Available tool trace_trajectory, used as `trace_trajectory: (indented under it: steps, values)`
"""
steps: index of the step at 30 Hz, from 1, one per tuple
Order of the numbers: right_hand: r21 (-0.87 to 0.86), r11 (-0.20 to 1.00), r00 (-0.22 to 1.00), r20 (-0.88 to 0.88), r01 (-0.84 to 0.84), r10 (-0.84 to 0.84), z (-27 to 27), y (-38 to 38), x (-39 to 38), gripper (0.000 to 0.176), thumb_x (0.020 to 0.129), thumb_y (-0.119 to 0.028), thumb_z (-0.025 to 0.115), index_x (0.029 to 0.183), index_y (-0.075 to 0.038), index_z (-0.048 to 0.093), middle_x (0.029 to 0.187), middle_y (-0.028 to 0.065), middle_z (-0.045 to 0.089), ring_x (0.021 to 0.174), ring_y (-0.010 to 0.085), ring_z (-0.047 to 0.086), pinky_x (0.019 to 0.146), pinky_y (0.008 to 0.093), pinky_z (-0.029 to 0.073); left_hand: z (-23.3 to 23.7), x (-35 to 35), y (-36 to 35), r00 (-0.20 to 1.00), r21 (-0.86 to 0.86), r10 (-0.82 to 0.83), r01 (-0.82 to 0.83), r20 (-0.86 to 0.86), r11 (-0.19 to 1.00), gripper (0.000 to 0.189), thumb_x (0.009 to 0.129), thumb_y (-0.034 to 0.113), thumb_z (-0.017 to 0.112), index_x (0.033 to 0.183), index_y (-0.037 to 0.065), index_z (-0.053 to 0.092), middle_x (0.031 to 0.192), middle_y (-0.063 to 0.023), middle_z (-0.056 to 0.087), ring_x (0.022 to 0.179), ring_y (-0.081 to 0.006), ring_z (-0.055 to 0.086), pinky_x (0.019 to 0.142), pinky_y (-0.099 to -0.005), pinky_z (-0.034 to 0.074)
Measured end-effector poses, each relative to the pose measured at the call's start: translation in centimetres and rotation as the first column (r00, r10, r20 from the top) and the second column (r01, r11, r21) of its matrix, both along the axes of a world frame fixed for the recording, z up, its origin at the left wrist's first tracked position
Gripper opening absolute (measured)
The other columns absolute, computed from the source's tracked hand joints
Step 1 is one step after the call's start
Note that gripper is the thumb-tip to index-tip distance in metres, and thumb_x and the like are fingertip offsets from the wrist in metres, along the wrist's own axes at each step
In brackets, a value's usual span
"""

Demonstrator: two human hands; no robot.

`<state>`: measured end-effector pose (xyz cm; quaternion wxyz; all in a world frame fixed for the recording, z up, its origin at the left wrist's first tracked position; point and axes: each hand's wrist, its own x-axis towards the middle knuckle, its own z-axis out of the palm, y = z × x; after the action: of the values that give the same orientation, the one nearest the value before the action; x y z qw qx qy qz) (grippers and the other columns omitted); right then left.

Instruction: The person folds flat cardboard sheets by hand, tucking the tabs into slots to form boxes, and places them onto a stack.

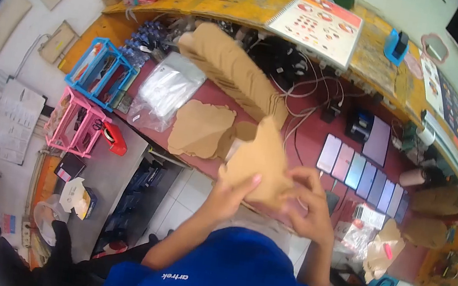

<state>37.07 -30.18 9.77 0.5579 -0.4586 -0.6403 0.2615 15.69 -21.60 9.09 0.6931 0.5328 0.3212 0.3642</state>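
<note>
A brown die-cut cardboard box blank (pixel 262 157) is held up in front of my chest, over the near edge of the red table. My left hand (pixel 228 197) grips its lower left side, thumb lying on the face. At the right edge, the fingers of my right hand (pixel 309 207) are bent and closed on the cardboard; slight blur hides the exact pinch. Just left of it lies a stack of flat cardboard blanks (pixel 201 130). Behind stands a long row of packed cardboard pieces (pixel 234 70). Clear plastic bags (pixel 169 89) rest to the stack's left.
Several phones (pixel 362 172) lie side by side on the right. Nearer are plastic packets (pixel 359 230) and another cardboard piece (pixel 383 255). At left are a blue basket (pixel 100 73), a pink basket (pixel 75 120) and a red tape dispenser (pixel 115 139). Cables (pixel 309 104) run along the back.
</note>
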Motion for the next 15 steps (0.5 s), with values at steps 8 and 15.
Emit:
trace_trajectory:
  steps: [8,15]
  values:
    - [-0.387,0.904,0.713,0.685,0.182,0.150,-11.0,35.1,-4.2,0.125,0.063,-0.056,0.092,0.159,-0.011,0.027,0.152,0.0214,0.040,0.140,0.0440,0.042,0.114,0.0572,0.038,-8.2,-21.6,-1.0,0.719,-0.078,0.693,-0.688,0.055,0.721,0.052,0.100,0.009,0.063,0.147,0.001,0.045,0.140,-0.0136,0.059,0.129,-0.0288,0.059,0.108,-0.0486,0.047]
    - [-0.506,0.834,0.487,0.798,0.220,0.356,-16.0,47.5,-10.7,0.133,0.055,-0.059,0.094,0.160,-0.019,0.023,0.162,0.0224,0.029,0.146,0.0521,0.033,0.118,0.0605,0.035,-7.4,-23.9,-1.0,0.457,0.145,0.837,-0.845,-0.301,0.514,0.036,0.100,0.009,0.064,0.133,-0.004,0.058,0.129,-0.0115,0.066,0.115,-0.0203,0.063,0.102,-0.0351,0.048]
